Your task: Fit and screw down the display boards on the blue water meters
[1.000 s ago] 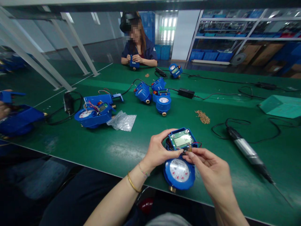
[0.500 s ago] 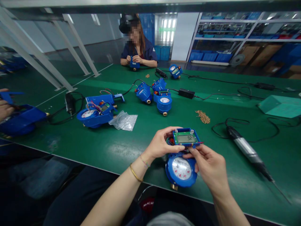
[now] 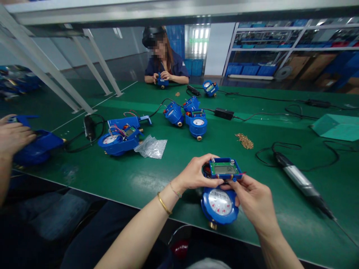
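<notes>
A blue water meter (image 3: 220,203) with a round dial and a brass fitting stands at the table's near edge. Above its dial is a display module (image 3: 225,169), a green circuit board with a small screen in a blue frame. My left hand (image 3: 198,172) grips this module by its left side, thumb along the lower edge. At the module's lower right, my right hand (image 3: 251,196) has its fingers pinched close beneath the frame, beside the dial. What those fingertips hold is hidden. Wires show behind the module.
An electric screwdriver (image 3: 303,183) lies at right, near a pile of small brass screws (image 3: 245,141). Several other meters (image 3: 198,125) and a plastic bag (image 3: 153,146) are on the green table (image 3: 120,177). A co-worker's hand (image 3: 17,136) works at far left; another person (image 3: 165,67) sits opposite.
The view has tilted up slightly, so everything sits a little lower and further right. The co-worker's hand at left has come further into view. My hands keep nearly the same hold.
</notes>
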`<state>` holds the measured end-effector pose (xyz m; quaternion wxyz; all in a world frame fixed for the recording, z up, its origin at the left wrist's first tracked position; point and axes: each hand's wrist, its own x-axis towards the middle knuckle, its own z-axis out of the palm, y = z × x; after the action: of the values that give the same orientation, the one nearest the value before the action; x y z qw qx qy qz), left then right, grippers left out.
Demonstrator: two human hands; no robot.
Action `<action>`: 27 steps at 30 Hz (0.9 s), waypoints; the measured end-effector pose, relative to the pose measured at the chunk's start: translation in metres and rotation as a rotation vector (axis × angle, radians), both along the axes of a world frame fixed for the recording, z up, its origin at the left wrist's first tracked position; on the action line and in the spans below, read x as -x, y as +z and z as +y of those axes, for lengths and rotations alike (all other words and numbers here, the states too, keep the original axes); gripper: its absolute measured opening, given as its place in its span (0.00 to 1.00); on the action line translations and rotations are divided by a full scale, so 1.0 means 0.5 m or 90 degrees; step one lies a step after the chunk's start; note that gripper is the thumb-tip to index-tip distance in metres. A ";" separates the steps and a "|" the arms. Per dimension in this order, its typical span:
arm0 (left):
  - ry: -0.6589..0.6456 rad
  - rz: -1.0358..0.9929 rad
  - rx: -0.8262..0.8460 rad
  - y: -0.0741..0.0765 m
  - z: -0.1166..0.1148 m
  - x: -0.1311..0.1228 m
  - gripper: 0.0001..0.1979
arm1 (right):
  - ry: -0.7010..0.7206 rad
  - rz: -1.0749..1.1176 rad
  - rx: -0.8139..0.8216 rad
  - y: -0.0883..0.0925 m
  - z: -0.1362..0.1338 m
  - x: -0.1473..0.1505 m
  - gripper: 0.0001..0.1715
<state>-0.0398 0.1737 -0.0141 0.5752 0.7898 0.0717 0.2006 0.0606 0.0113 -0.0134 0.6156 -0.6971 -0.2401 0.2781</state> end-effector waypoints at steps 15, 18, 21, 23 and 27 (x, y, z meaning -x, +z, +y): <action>0.014 -0.005 -0.045 0.007 -0.009 -0.003 0.27 | -0.022 -0.015 -0.010 -0.006 -0.003 0.003 0.23; 0.064 -0.006 -0.139 0.026 -0.021 0.000 0.25 | -0.014 -0.052 -0.006 -0.009 -0.009 0.000 0.21; 0.092 0.044 -0.178 0.044 -0.029 0.003 0.25 | -0.030 -0.076 -0.018 -0.010 -0.011 0.001 0.19; 0.076 0.060 -0.119 0.046 -0.032 0.003 0.25 | -0.043 -0.077 -0.033 -0.009 -0.010 0.005 0.19; 0.015 0.037 0.040 0.034 -0.031 0.001 0.27 | -0.044 -0.039 -0.054 -0.009 -0.009 0.012 0.20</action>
<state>-0.0401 0.1580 0.0028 0.5953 0.7758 0.1041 0.1816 0.0547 0.0068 -0.0177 0.6463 -0.6866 -0.2460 0.2246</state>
